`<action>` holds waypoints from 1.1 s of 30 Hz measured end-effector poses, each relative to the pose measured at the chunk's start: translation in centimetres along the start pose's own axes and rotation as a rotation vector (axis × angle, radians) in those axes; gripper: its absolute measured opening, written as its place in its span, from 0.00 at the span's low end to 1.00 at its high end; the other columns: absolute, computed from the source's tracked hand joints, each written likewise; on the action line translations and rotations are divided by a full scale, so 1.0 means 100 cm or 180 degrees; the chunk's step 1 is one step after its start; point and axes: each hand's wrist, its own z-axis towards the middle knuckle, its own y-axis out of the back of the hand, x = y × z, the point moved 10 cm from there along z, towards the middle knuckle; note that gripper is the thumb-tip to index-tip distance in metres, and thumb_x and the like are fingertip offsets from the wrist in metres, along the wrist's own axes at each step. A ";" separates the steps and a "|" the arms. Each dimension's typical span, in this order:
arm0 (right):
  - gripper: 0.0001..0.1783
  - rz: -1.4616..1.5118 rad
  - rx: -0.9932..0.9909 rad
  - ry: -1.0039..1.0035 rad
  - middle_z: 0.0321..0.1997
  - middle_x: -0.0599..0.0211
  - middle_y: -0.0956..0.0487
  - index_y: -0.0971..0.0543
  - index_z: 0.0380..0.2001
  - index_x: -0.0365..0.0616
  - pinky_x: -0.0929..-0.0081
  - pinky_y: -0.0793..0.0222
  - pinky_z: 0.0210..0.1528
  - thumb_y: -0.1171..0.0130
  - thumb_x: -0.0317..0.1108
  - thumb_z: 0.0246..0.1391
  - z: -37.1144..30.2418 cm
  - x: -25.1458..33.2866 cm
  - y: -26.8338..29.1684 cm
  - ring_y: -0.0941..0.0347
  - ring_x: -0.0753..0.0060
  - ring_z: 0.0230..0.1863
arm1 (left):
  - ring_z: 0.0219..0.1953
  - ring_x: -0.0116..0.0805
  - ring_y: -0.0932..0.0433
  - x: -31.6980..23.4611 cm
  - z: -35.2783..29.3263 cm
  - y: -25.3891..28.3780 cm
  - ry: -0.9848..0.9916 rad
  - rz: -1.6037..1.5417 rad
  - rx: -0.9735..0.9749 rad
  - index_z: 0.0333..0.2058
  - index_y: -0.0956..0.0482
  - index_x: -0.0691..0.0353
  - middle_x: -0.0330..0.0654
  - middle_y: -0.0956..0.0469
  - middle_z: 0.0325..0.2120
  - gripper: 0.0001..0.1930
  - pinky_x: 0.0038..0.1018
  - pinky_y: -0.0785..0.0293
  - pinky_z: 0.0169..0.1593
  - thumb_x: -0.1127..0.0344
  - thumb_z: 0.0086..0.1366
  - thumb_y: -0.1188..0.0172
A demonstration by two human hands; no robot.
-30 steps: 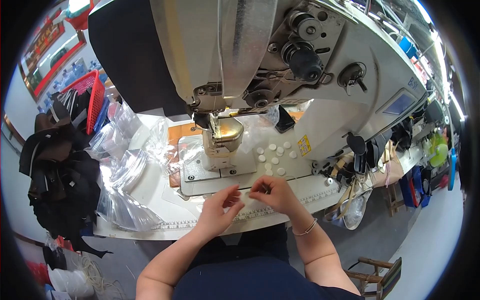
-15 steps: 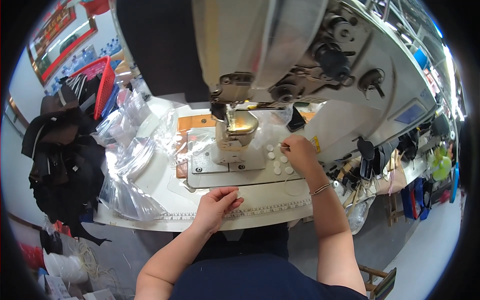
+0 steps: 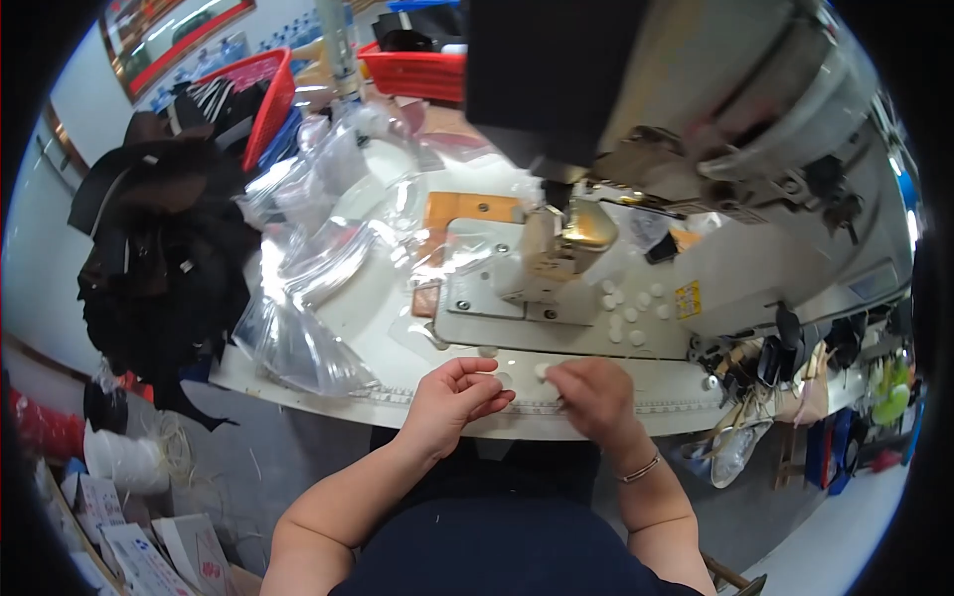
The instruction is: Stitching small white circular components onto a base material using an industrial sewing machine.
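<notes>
My left hand [image 3: 452, 405] is over the table's front edge, thumb and forefinger curled together around a small pale thing that I cannot make out. Facing it, my right hand [image 3: 599, 399] is blurred by motion. A small white disc [image 3: 542, 371] shows at its fingertips and looks pinched there. Beyond both hands rises the post of a sewing machine [image 3: 547, 260] on its metal plate. Several white discs [image 3: 637, 310] lie loose to the right of the post. A ruler strip [image 3: 676, 405] runs along the front edge, partly hidden by my hands.
Clear plastic sheets [image 3: 303, 333] cover the table's left part. Dark fabric pieces [image 3: 164, 263] hang at the far left, below a red basket [image 3: 273, 109]. The machine head [image 3: 755, 129] overhangs the right side. Cords and tools [image 3: 765, 372] crowd the right edge.
My right hand has come away from the loose discs toward my left hand, a white disc now at its fingertips. My left hand keeps its pinch. The view has shifted left.
</notes>
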 end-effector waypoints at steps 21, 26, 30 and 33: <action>0.13 0.0590 0.0351 0.0796 0.33 0.64 0.22 0.22 0.31 0.40 0.81 0.35 0.24 0.42 0.28 0.36 0.044 0.087 -0.092 0.27 0.73 0.27 | 0.34 0.29 0.25 -0.019 -0.055 0.091 -0.0390 -0.0880 -0.0599 0.41 0.34 0.68 0.42 0.28 0.29 0.12 0.24 0.26 0.45 0.78 0.57 0.45; 0.13 0.0600 0.0399 0.0790 0.33 0.63 0.22 0.22 0.31 0.40 0.81 0.35 0.23 0.42 0.28 0.35 0.044 0.085 -0.094 0.27 0.73 0.26 | 0.37 0.29 0.26 -0.017 -0.053 0.091 -0.0380 -0.1049 -0.0558 0.41 0.34 0.66 0.41 0.30 0.33 0.11 0.25 0.26 0.47 0.78 0.59 0.48; 0.13 0.0594 0.0414 0.0778 0.33 0.64 0.22 0.22 0.31 0.40 0.82 0.35 0.22 0.42 0.27 0.35 0.045 0.084 -0.094 0.27 0.74 0.26 | 0.38 0.29 0.27 -0.013 -0.050 0.093 -0.0303 -0.1044 -0.0498 0.42 0.33 0.66 0.41 0.31 0.34 0.11 0.25 0.26 0.47 0.77 0.60 0.50; 0.13 0.0624 0.0433 0.0808 0.32 0.64 0.23 0.22 0.30 0.41 0.82 0.35 0.22 0.42 0.27 0.35 0.045 0.086 -0.093 0.27 0.74 0.25 | 0.38 0.29 0.26 -0.010 -0.050 0.096 -0.0339 -0.1056 -0.0549 0.41 0.33 0.65 0.41 0.29 0.34 0.10 0.26 0.26 0.47 0.78 0.60 0.49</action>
